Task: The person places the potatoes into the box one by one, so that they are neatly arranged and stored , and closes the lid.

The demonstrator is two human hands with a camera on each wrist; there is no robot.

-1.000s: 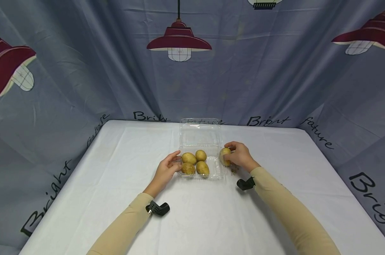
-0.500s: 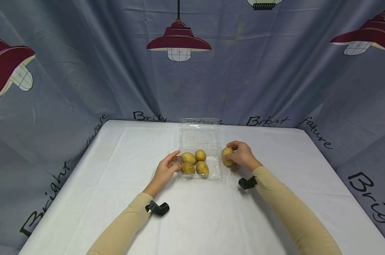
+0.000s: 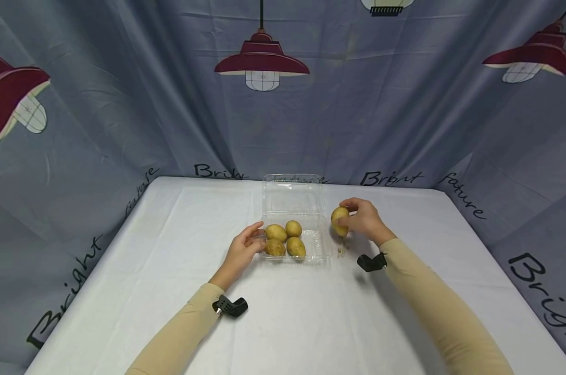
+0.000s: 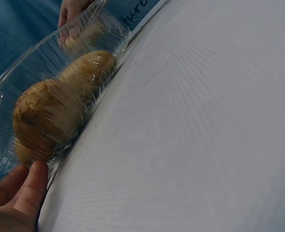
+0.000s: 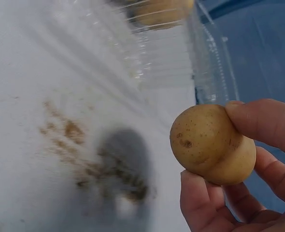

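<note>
A hinged clear plastic container (image 3: 317, 246) lies open on the white table, its lid (image 3: 292, 197) folded away to the back. Several yellow-brown potatoes (image 3: 296, 247) sit in its left and middle part, one with darker dirt on its skin (image 4: 43, 113). My left hand (image 3: 243, 249) rests its extended fingertips against the container's left wall. To the right of the container, my right hand (image 3: 363, 220) pinches another potato (image 5: 210, 145) between thumb and fingers. That potato is raised, with a shadow on the cloth below it. The right part of the container shows bare plastic.
Brown dirt crumbs (image 5: 104, 164) lie scattered on the white tablecloth (image 3: 283, 323) under the right hand. A grey-blue curtain (image 3: 311, 135) with printed lamps stands behind and along both sides. Black cameras are strapped to both wrists.
My right hand has lifted the potato and drawn it right and slightly back, away from the container's side, uncovering more of the crumbs. The left hand stays at the left wall.
</note>
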